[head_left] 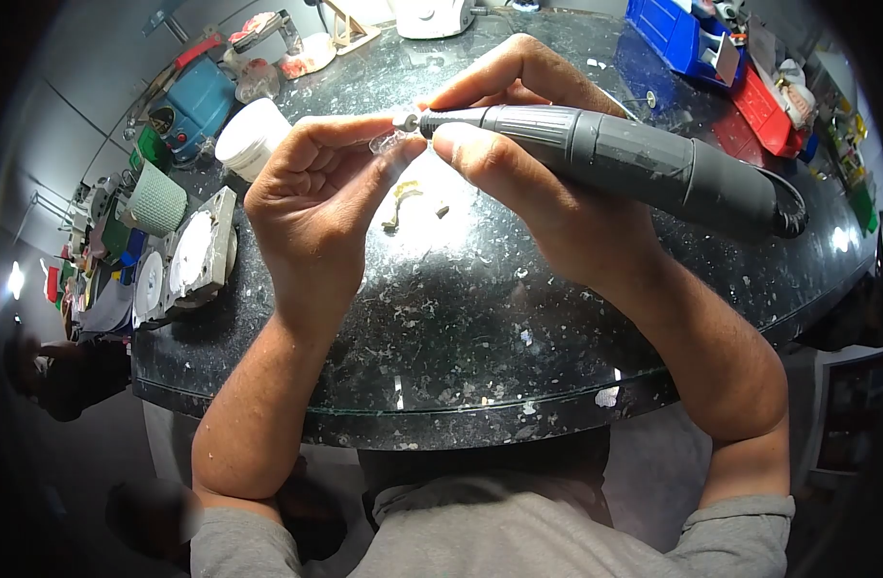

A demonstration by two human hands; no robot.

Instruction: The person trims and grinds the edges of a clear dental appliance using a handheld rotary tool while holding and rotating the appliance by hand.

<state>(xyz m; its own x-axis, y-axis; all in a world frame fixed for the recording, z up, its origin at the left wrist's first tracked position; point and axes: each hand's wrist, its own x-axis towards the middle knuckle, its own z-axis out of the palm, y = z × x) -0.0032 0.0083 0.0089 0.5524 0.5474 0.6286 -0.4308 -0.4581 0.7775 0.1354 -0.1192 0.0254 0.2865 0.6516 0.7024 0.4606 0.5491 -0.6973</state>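
Observation:
My left hand point(311, 207) pinches a small clear plastic piece point(386, 144) between thumb and fingertips; its exact shape is hard to make out. Coming in from the right, my right hand point(581, 207) is wrapped around a dark grey rotary handpiece point(644, 159), thumb near its front end. The handpiece points left, and its tip point(410, 122) is right at the clear piece; whether they touch I cannot tell. Below the hands, a curved yellowish piece point(403, 200) and a small fragment point(442, 208) lie on the dark, speckled worktop point(441, 328).
A white tub point(254, 138) stands beyond my left wrist. Round white moulds in a grey block point(201, 246) and a pale green cup point(157, 199) sit at the left. Blue point(665, 40) and red point(764, 113) bins stand back right. White debris dots the worktop.

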